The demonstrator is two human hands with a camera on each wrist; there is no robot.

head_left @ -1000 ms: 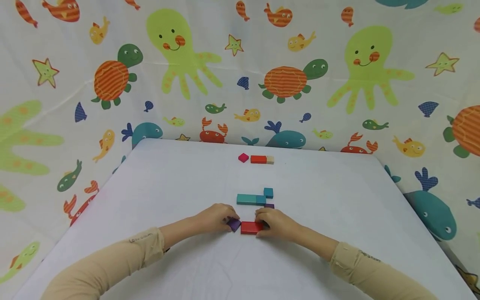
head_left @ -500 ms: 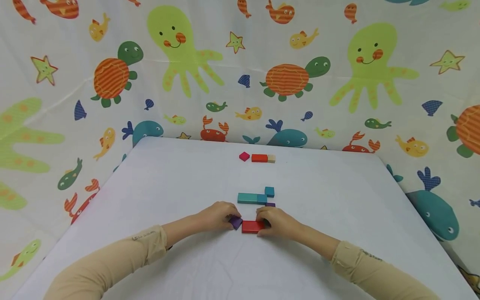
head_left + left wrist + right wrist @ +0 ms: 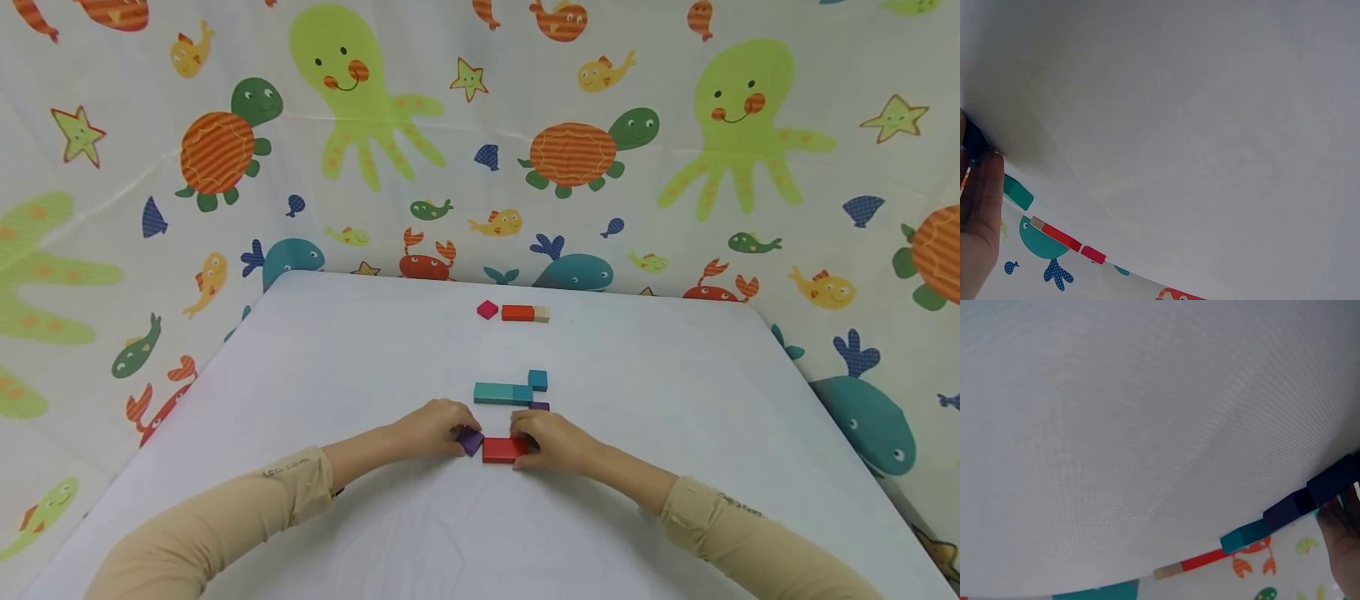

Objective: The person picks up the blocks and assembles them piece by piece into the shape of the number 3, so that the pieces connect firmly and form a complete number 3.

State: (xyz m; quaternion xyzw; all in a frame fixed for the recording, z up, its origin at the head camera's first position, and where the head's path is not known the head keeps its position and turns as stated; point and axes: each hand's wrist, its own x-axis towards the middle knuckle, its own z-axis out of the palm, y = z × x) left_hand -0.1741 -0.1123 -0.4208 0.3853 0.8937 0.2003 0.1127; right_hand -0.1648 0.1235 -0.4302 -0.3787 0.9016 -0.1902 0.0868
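Two-Handed Block Layout: Holding State

We observe a white-covered table (image 3: 675, 375) with both hands working midway between its left and right edges, well apart from the far edge. The left hand (image 3: 433, 430) pinches a purple block (image 3: 470, 441), which sits at an angle to the table's far edge. The right hand (image 3: 561, 442) grips the right end of a red block (image 3: 500, 451), fingers at its far side and thumb at its near side. We find a dark patch inside this grip and cannot tell what it is. The purple block lies just beside the red block's left end; we cannot confirm contact.

Toward the far edge, we locate a long teal block (image 3: 492, 393) joined end to end with a blue block (image 3: 522, 394). A blue cube (image 3: 537, 380) stands at the blue block's far right corner. A small purple piece (image 3: 539, 407) shows just beyond the right hand.

Near the middle of the far edge, we identify a magenta block (image 3: 487, 310), turned cornerwise, then an orange-red block (image 3: 517, 313) touching a cream block (image 3: 542, 314).
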